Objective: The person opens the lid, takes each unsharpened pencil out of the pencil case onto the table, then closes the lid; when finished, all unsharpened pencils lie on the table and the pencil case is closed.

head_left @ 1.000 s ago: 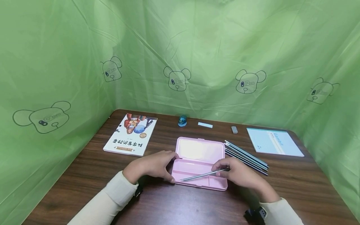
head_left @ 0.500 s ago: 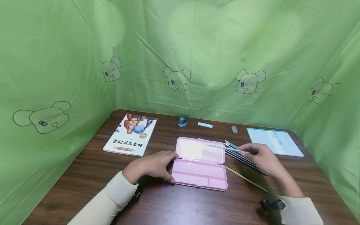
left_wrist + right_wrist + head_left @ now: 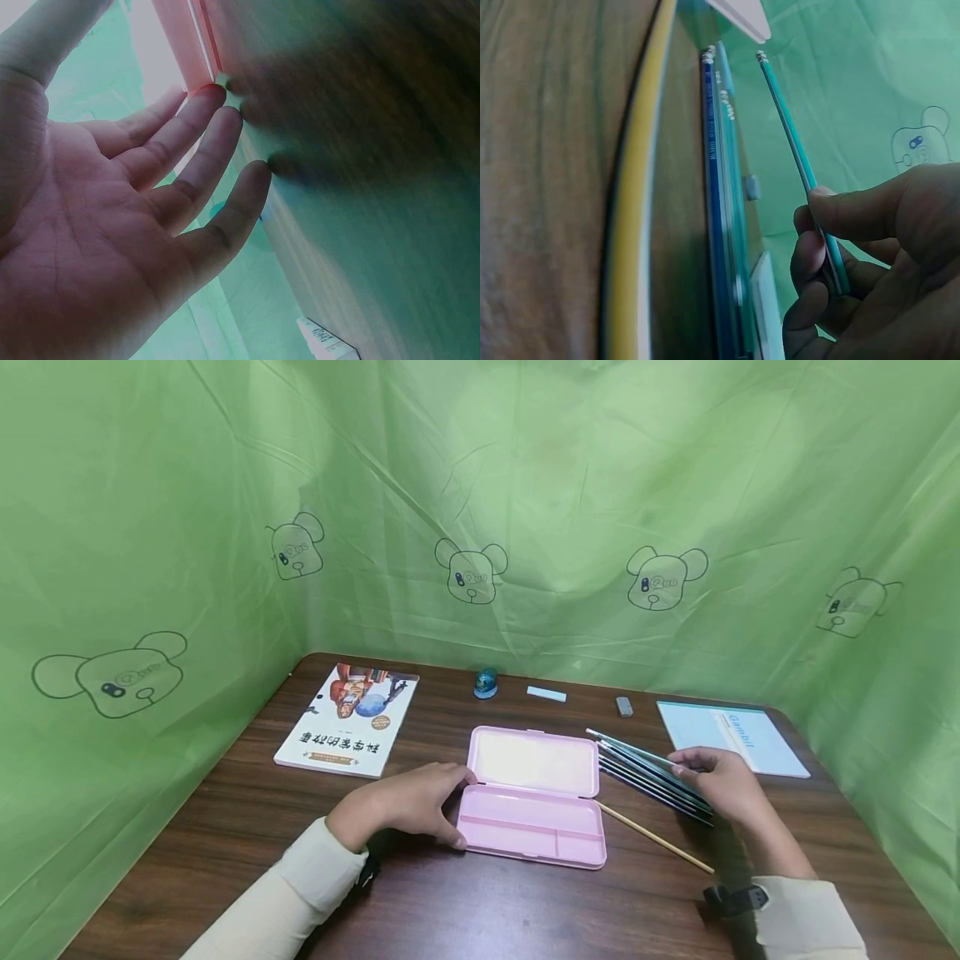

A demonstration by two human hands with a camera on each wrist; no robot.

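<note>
In the head view a pink pencil case (image 3: 510, 808) lies with its lid (image 3: 534, 762) swung back. Its compartments hold nothing. My left hand (image 3: 408, 802) rests at the case's left edge; the left wrist view shows its fingers (image 3: 202, 154) stretched out, fingertips by the tabletop and the pink edge. My right hand (image 3: 723, 783) pinches a teal pencil (image 3: 784, 112) between thumb and fingers, above a bundle of dark and teal pencils (image 3: 652, 781) right of the case. In the head view the held pencil's far end points toward the lid.
A long yellow stick (image 3: 654, 837) lies right of the case. Behind stand a teal rounded object (image 3: 486, 683), a pale blue bar (image 3: 546, 694) and a grey block (image 3: 625, 707). A picture-cover book (image 3: 348, 720) is at left, a light blue notebook (image 3: 712, 735) at right.
My right hand has moved from over the case to the right and back, carrying the pencil over the bundle. The yellow stick has come into view. My left hand has stayed put.
</note>
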